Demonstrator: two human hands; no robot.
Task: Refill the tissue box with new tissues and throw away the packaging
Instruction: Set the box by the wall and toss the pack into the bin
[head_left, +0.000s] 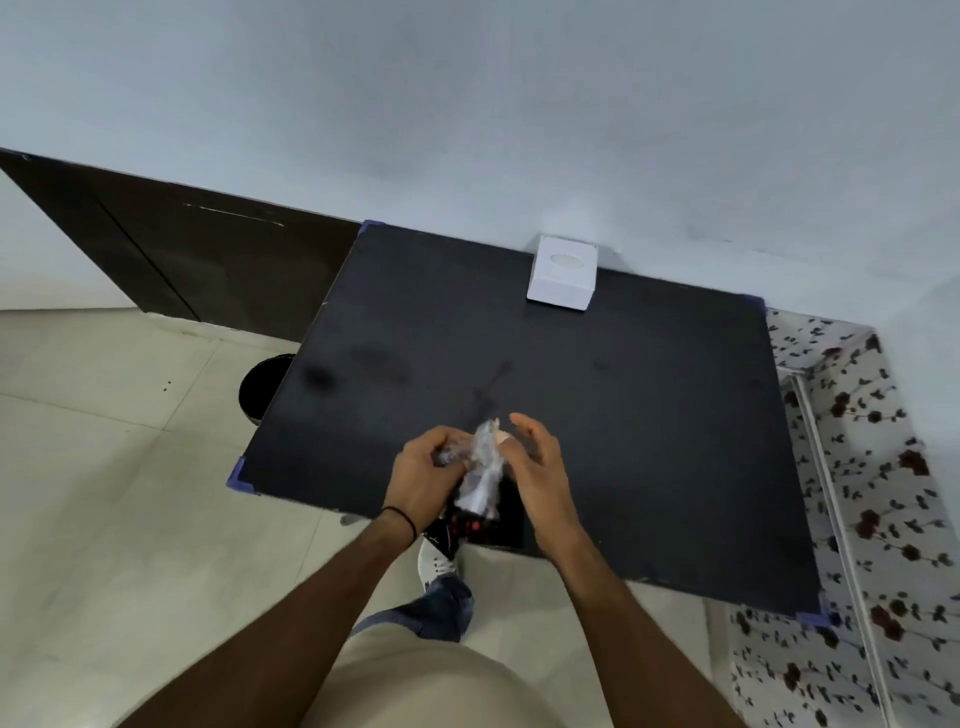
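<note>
A white tissue box with an oval slot on top stands at the far edge of the black table, against the wall. Over the table's near edge, my left hand grips crumpled clear plastic packaging that stands up between both hands. My right hand is beside the packaging with its fingers loosely spread; I cannot tell whether its thumb touches the plastic. A dark packet with red print lies under the packaging at the table edge.
A round black bin stands on the tiled floor at the table's left side, partly hidden under it. A bed with a floral sheet runs along the right. A dark cabinet lines the wall at left. My shoe is by the table.
</note>
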